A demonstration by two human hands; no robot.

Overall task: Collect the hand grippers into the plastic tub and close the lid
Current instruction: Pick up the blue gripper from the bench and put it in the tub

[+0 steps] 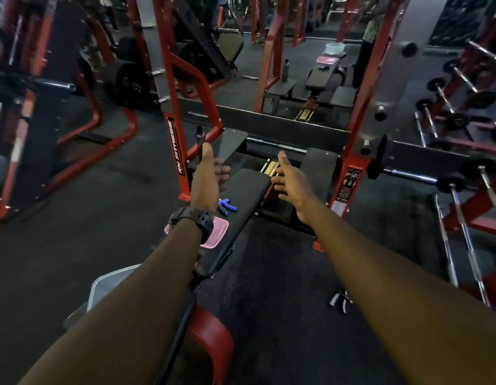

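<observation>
Head view: left hand (210, 173) and right hand (290, 180) reaching forward at mid-frame, each grip spread wide, fingers loose, grasping nothing, touching nothing. Blue-handled hand gripper (227, 206) lying on black padded surface (249, 187), just below left hand. Pink lid (217, 232) beside it, partly behind wristwatch (192, 218). Clear plastic tub (108, 284) lower left, under left forearm.

Bench pad (241, 195): black, matt, looks padded vinyl. Lid (217, 233): pink translucent plastic, smooth. Tub (108, 284): clear/grey plastic, slightly frosted. Hand gripper (227, 207): blue grips, glossy-ish. Rack frame (174, 87): red painted metal, semi-gloss. Floor (83, 245): dark rubber, rough. Watch (196, 218): black matt plastic.
</observation>
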